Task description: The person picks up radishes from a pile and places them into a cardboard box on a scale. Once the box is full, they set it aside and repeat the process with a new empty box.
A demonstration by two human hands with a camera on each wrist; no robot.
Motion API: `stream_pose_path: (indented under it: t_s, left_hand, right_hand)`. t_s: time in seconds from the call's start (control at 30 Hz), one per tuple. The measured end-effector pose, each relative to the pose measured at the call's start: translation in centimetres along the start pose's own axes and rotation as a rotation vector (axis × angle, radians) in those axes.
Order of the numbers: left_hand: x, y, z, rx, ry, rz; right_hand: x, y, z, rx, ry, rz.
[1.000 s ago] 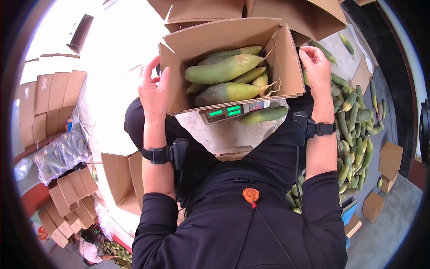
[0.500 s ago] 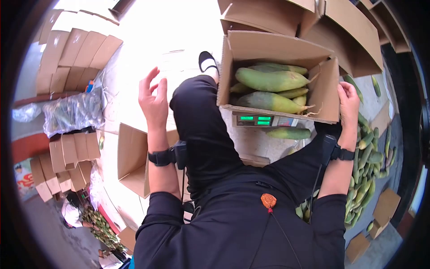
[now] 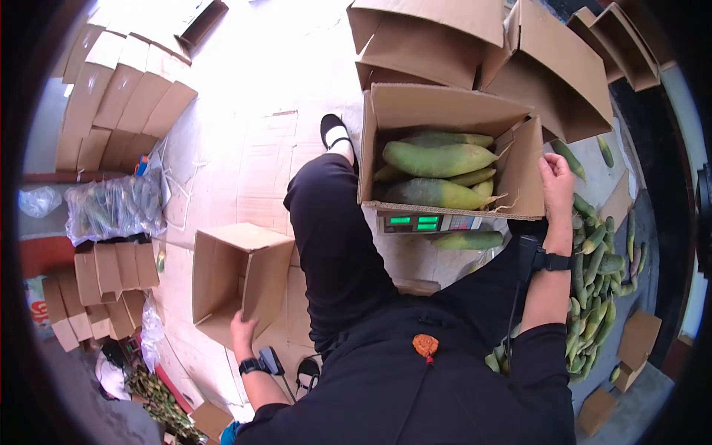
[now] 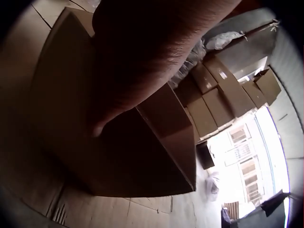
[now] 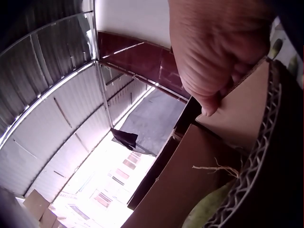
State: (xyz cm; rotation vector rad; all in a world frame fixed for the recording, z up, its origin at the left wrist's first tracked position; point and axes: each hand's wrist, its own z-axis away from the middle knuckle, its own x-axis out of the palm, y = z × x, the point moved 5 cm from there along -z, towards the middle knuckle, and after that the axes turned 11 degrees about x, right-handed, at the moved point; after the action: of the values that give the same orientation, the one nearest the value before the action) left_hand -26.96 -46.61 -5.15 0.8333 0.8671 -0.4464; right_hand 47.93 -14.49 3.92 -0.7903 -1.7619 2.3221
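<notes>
An open cardboard box (image 3: 452, 110) holding several long green radishes (image 3: 439, 159) with thin roots stands on a digital scale (image 3: 424, 222), its display lit green. My right hand (image 3: 558, 190) pinches the top edge of that box's right wall; the thumb lies over the rim in the right wrist view. Down at the left, my left hand (image 3: 243, 334) grips the near edge of a second open cardboard box (image 3: 215, 289) on the floor. In the left wrist view its thumb presses on the box wall, while the other fingers are mostly hidden.
One loose radish (image 3: 467, 240) lies beside the scale, and a large pile of radishes (image 3: 593, 297) spreads at the right. More open boxes (image 3: 549, 67) stand beyond the scale. Stacked cartons (image 3: 122, 96) and a plastic-wrapped bundle (image 3: 115, 204) line the left side.
My left hand has left the side of the filled box, swung left and down, and taken hold of the second box. My right hand stays at the filled box's right wall; the view has shifted left.
</notes>
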Motion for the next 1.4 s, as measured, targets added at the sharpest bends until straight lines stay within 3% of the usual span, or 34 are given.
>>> stream_pose_path:
  t_s: [0.07, 0.13, 0.27, 0.33, 0.37, 0.6, 0.73, 0.8, 0.87, 1.0, 1.13, 1.2, 1.33, 1.4]
  left_hand:
    - [0.1, -3.4, 1.5, -0.066, 0.032, 0.025]
    - [0.3, -8.0, 2.2, -0.18, 0.084, -0.168]
    - [-0.8, -6.0, 1.3, -0.175, 0.09, -0.194]
    - [-2.1, -3.1, 0.1, -0.068, 0.112, 0.069]
    - [-3.5, 2.0, 0.0, -0.053, 0.124, 0.03]
    - [-5.5, 12.6, -7.1, -0.002, 0.293, 0.553]
    - [-7.1, 18.7, -10.6, 0.175, 0.336, 0.721]
    - [-8.1, 24.8, -10.6, 0.382, 0.389, 0.868]
    - [-10.2, 28.3, -11.8, 0.483, 0.424, 0.688]
    - [-14.9, 37.1, -12.2, 0.534, 0.471, 0.69]
    - [-17.3, 45.8, -12.5, 0.737, 0.482, 0.992]
    - [-16.4, 50.5, -12.2, 0.666, 0.431, 1.149]
    - [-13.7, 59.2, -14.5, 0.762, 0.315, 1.21]
    - [-11.3, 63.7, -14.3, 0.715, 0.247, 1.337]
  right_hand:
    - [-0.1, 0.1, -0.1, -0.014, 0.021, -0.006]
    - [0.0, 0.1, 0.1, -0.021, 0.036, 0.045]
    - [0.1, 0.6, -0.2, -0.011, 0.036, 0.027]
    - [0.0, 0.3, -0.3, -0.043, 0.061, 0.026]
    - [0.0, 0.2, -0.2, -0.038, 0.077, 0.071]
    - [-0.2, 0.2, -0.3, -0.038, 0.117, 0.158]
    - [-0.1, 0.1, -0.3, -0.02, 0.099, 0.152]
    - [-0.2, 0.2, -0.4, -0.101, 0.098, 0.226]
    - [-0.2, 0.4, 0.2, -0.044, 0.092, 0.221]
    - [0.1, 0.1, -0.3, -0.031, 0.096, 0.207]
    - [0.5, -0.3, -0.3, -0.009, 0.112, 0.243]
    - [0.7, -0.6, -0.3, -0.021, 0.133, 0.273]
    - [0.6, 0.0, -0.7, -0.067, 0.118, 0.33]
    - [0.6, -0.2, -0.9, -0.056, 0.099, 0.308]
